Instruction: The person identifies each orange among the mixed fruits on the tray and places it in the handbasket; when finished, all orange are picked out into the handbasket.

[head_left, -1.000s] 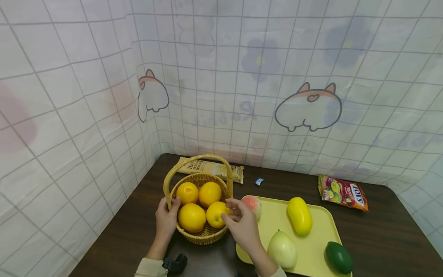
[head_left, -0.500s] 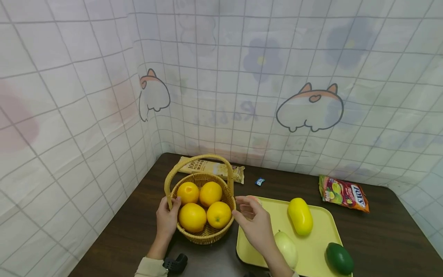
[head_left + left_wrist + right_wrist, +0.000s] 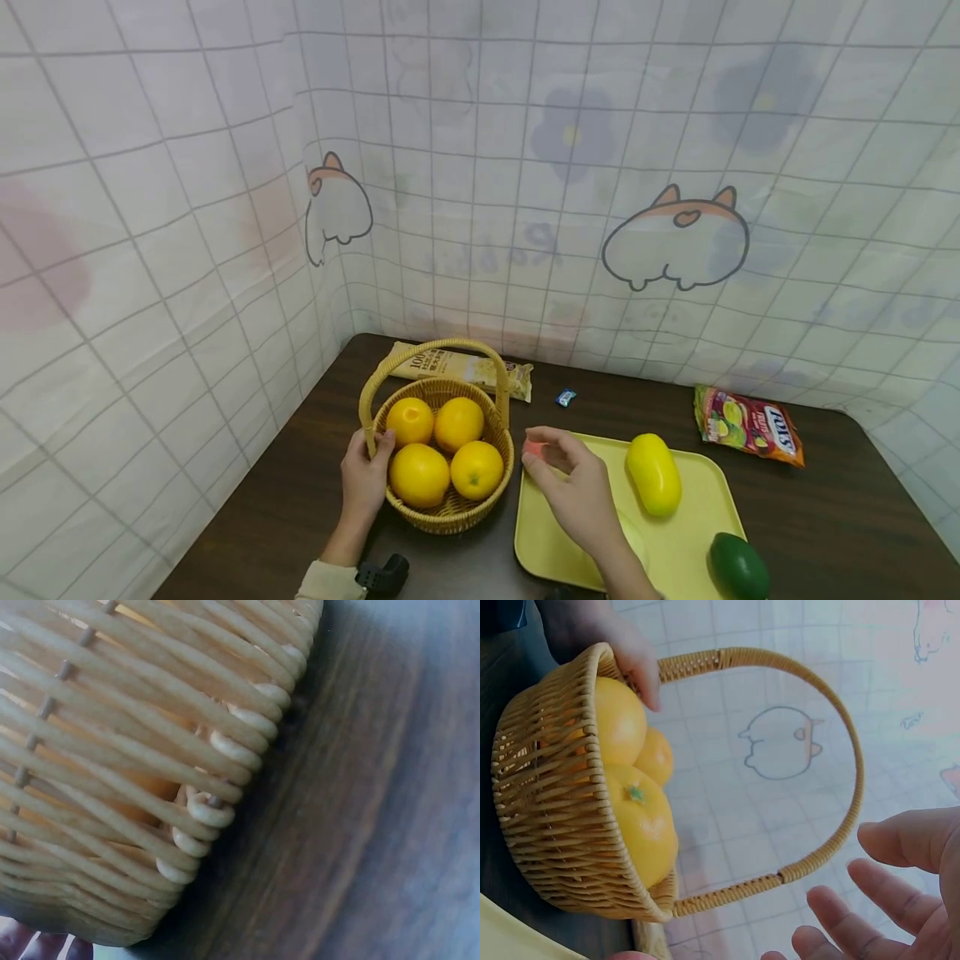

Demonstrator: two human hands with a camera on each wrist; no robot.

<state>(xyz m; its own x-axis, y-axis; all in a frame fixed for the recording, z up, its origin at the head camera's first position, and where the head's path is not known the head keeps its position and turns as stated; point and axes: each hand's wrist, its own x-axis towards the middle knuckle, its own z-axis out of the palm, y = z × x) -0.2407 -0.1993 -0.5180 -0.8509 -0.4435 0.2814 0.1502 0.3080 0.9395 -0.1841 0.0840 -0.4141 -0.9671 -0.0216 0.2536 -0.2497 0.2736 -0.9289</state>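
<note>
My left hand [image 3: 364,473] grips the left side of a wicker basket [image 3: 448,523], its thumb over the rim by the foot of the handle. Several oranges [image 3: 418,475] lie inside the basket. To the right, my right hand [image 3: 576,492] is above the left part of a yellow tray [image 3: 536,558], fingers loosely bent. Beyond its fingertips shows a pink peach [image 3: 534,448], mostly hidden by the hand. In the right wrist view, the right fingers [image 3: 889,900] are spread with nothing between them, and only a sliver of the peach [image 3: 632,955] shows.
On the tray sit a yellow mango-shaped fruit [image 3: 655,475], a dark green avocado-shaped fruit [image 3: 738,567] and a pale green pear [image 3: 632,542], partly behind my right forearm. Behind are a noodle packet [image 3: 457,367], a small blue candy [image 3: 566,397] and a FOX'S bag [image 3: 750,427].
My right hand has left the orange at the basket's right side and moved right, over the tray to the peach. My left hand keeps its grip on the basket.
</note>
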